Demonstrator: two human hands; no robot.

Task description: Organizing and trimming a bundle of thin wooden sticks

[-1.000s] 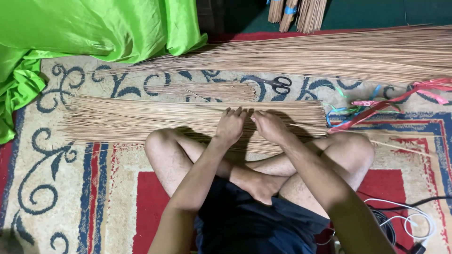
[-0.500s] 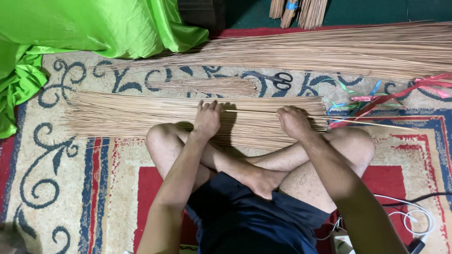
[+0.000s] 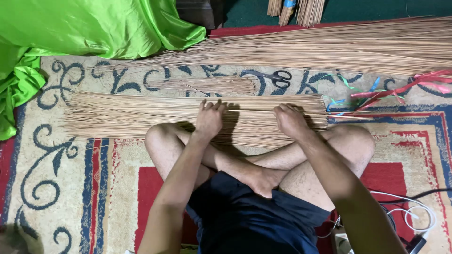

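I sit cross-legged on a patterned rug (image 3: 70, 188). A flat layer of thin tan sticks (image 3: 132, 115) lies across the rug in front of my knees. My left hand (image 3: 208, 118) rests palm down on the sticks, fingers spread. My right hand (image 3: 289, 120) presses on the same layer farther right, fingers curled over the sticks. A smaller bunch of sticks (image 3: 207, 85) lies just beyond, and a long thick pile of sticks (image 3: 339, 47) runs along the far side.
Black-handled scissors (image 3: 277, 77) lie on the rug beyond the sticks. Coloured ribbons (image 3: 400, 89) trail at the right. Bright green cloth (image 3: 80, 28) is heaped at the upper left. White and black cables (image 3: 414, 216) lie at the lower right.
My two hands, close together on the sticks a second ago, have slid apart, the left hand leftward and the right hand rightward along the layer.
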